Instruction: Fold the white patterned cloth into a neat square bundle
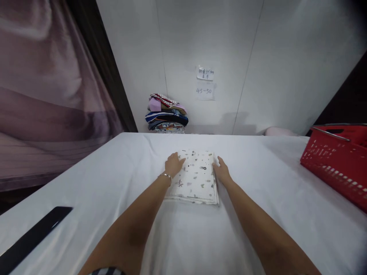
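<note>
Cotton folded cloth (196,176) lies between flat left hand (173,164) and right hand (221,172) (ungripped, nine and three o'clock); uneven pushing could skew layers.

This looks like a small work station for folding cloth, more a workroom or recording booth than a home. A bench (258,214) draped in plain white sheeting fills the view and runs up to bare white wall panels (200,46). Two handwritten paper notes (205,82) are stuck on the wall above the far edge, the lower one reading "45-50". At the far left corner of the bench a stack of folded clothes (166,114) in mixed colours sits against the wall. A red plastic basket (338,164) with metal handles stands at the right edge. A sheer mauve curtain (48,95) closes the left side like a partition.
</note>
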A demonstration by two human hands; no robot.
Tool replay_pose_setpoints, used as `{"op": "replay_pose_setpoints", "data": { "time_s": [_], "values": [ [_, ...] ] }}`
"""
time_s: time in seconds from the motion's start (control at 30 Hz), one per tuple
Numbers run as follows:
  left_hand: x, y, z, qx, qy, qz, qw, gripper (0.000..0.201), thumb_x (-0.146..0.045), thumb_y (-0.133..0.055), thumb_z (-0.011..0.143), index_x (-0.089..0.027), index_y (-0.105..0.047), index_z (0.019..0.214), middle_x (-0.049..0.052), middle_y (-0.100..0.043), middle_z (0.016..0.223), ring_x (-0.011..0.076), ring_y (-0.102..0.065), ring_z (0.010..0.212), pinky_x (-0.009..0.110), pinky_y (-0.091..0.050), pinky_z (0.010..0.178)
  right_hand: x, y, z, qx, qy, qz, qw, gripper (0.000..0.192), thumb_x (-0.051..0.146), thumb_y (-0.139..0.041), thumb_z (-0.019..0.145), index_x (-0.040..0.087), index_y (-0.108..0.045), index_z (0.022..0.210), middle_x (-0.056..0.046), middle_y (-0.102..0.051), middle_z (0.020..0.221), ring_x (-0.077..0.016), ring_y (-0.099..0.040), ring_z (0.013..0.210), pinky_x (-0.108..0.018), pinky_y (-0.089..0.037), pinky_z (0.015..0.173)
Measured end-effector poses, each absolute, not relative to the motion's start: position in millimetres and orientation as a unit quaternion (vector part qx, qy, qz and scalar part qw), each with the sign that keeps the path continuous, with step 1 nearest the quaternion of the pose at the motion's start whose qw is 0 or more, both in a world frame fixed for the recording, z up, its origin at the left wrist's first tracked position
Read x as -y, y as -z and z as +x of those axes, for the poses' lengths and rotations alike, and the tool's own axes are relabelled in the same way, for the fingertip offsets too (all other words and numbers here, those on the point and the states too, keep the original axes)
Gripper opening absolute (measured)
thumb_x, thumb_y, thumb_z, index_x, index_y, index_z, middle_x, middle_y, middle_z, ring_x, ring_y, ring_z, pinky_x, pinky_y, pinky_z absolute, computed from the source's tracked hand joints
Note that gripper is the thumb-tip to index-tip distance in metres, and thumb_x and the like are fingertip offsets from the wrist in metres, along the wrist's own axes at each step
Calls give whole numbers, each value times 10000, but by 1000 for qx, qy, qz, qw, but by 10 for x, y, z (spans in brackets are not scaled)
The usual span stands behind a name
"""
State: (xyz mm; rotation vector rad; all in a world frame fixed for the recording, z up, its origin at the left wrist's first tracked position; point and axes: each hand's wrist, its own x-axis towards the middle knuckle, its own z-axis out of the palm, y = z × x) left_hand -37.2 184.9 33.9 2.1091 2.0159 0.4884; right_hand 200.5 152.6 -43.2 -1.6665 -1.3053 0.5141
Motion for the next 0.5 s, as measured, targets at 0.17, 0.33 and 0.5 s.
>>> {"op": "replay_pose_setpoints", "data": {
  "time_s": [0.17, 0.33, 0.5],
  "values": [
    [-1363, -187, -123, -539, -153, 824, 85, 492, -459, -461, 854, -151, -496, 1236, 137, -367, 1417, 253, -296, 1320, 369, -229, 1074, -1152, 641, 1931, 496, -277, -637, 521, 597, 343, -492, 796, 149, -409, 1354, -160, -551, 1256, -249, -565, 1103, -417, -466, 909],
    [-983, -99, 183, -477, -126, 861, 124, 450, -445, -429, 870, -205, -495, 1246, 97, -405, 1400, 243, -318, 1310, 420, -236, 1070, -833, 673, 1786, 509, -307, -605, 530, 575, 295, -441, 816, 155, -372, 1370, -118, -556, 1265, -207, -554, 1126, -377, -479, 900],
    [-885, -154, 290, -477, -159, 857, 114, 314, -368, -421, 876, -201, -622, 1048, 85, -584, 1199, 223, -486, 1149, 361, -341, 988, -602, 649, 1735, 480, -347, -583, 556, 600, 209, -449, 777, 127, -373, 1366, -141, -541, 1277, -204, -556, 1124, -374, -466, 915]
  ]
}}
